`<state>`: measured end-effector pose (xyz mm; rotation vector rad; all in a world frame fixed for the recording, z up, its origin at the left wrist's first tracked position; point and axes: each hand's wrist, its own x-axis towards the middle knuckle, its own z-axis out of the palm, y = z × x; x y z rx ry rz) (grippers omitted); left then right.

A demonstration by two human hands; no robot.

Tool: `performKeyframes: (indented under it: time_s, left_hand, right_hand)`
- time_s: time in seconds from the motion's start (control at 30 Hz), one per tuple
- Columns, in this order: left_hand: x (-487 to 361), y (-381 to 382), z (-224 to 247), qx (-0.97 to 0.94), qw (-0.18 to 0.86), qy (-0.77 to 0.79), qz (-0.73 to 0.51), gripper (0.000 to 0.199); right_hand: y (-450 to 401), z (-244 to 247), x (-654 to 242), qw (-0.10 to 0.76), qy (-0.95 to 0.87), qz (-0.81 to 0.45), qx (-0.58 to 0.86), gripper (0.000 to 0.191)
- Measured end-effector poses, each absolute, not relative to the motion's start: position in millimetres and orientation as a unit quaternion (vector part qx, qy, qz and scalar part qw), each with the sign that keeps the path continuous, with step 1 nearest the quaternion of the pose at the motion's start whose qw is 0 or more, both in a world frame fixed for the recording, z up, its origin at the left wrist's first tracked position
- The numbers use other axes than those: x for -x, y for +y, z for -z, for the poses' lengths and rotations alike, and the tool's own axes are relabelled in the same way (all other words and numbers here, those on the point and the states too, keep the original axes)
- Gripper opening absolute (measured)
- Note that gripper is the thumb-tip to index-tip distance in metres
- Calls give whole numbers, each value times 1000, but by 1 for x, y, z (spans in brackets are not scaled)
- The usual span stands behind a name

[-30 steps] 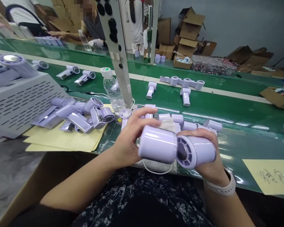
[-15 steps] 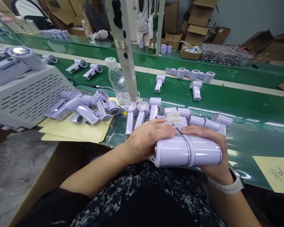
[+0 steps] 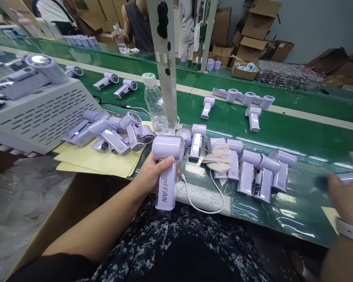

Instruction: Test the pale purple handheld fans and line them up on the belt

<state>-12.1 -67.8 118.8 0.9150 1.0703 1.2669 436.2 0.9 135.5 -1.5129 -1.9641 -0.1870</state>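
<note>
My left hand [image 3: 153, 172] is wrapped round the handle of a lavender handheld fan [image 3: 166, 188], held upright just over the front edge of the bench. Dark lettering ending in "FAN" runs down its handle. Far to the right, my right hand [image 3: 348, 192] is smeared by motion; between its thumb and fingers shows part of a second lavender handheld fan [image 3: 345, 178], mostly hidden. Beside the left hand, a white cable [image 3: 191, 199] loops over a bubble-wrapped strip [image 3: 204, 196]. A beige cloth [image 3: 218, 158] lies against a row of standing fans [image 3: 247, 176].
More fans [image 3: 114, 133] are heaped on yellow paper [image 3: 100, 164] at left, beside a slotted grey metal box [image 3: 55, 117]. A water bottle [image 3: 155, 103] stands by a metal post [image 3: 166, 62]. Further fans lie on the green belt [image 3: 176, 94]. People stand across the line.
The two fans held side by side have come apart. My right hand has swung far right with one; my left hand has moved left, turning the other upright. The cloth and cable are now uncovered.
</note>
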Motion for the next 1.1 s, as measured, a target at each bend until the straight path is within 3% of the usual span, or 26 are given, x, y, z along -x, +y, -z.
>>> performKeyframes:
  time_s: [0.07,0.2,0.33,0.47,0.57,0.73,0.9,1.03,1.1]
  left_hand:
    - [22,-70,-120,-405,580,481,-519,61]
    - [70,-79,-128,-434,583,536,-429,79]
    - [125,-88,-144,-423,577,584,-383,94]
    - [127,-90,-164,-415,560,604,-387,91]
    - [88,-81,-166,-456,596,516,-413,86]
    - [-1,-58,-147,-540,571,366,-498,78]
    - [-65,-46,-142,-548,551,356,-519,81]
    - [-87,-38,-137,-587,496,372,-521,80]
    - [-87,-33,-130,-613,469,369,-517,82]
  right_hand:
    - [5,-138,-368,308,-767,102,553,43]
    - [13,-114,-263,256,-848,4,463,25]
    - [16,-89,-234,239,-861,-51,447,15]
    - [19,-86,-232,257,-856,-69,443,19]
    - [14,-104,-231,302,-838,-133,434,19]
    - [-25,-153,-231,450,-725,-372,365,10]
    - [-44,-154,-223,523,-644,-433,353,5]
    - [-36,-137,-224,533,-562,-501,387,64]
    - [-30,-132,-223,509,-545,-538,393,72]
